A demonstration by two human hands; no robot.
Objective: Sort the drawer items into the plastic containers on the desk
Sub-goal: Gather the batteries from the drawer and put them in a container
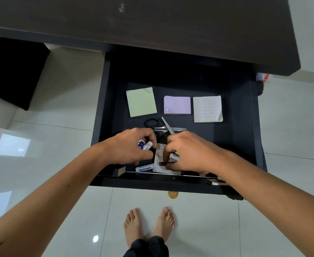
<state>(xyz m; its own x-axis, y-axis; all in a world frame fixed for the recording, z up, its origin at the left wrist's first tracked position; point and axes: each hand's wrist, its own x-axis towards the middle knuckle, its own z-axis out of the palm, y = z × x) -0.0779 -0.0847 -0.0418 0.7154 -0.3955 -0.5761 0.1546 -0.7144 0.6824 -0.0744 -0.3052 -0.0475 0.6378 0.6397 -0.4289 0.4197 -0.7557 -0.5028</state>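
The dark drawer (pixel 106 101) stands pulled out under the desk. My left hand (pixel 132 145) is closed around white batteries (pixel 145 145) near the drawer's front. My right hand (pixel 187 151) grips another white battery (pixel 174 157) over a patterned paper (pixel 160 154), with a small dark clip (pixel 164 163) just below its fingers. One loose battery marked Heybright (pixel 144 167) lies by the front wall. Black-handled scissors (pixel 163 127) lie open behind my hands. Farther back sit a green note pad (pixel 141 102), a purple pad (pixel 177 105) and a patterned pad (pixel 207 109).
The dark desk top (pixel 152 21) spans the upper view; no plastic containers show. A phone-like object (pixel 215 182) rests on the drawer's front edge at right. A round yellow knob (pixel 173 194) sticks out below. Glossy white tile floor and my bare feet (pixel 148 225) are beneath.
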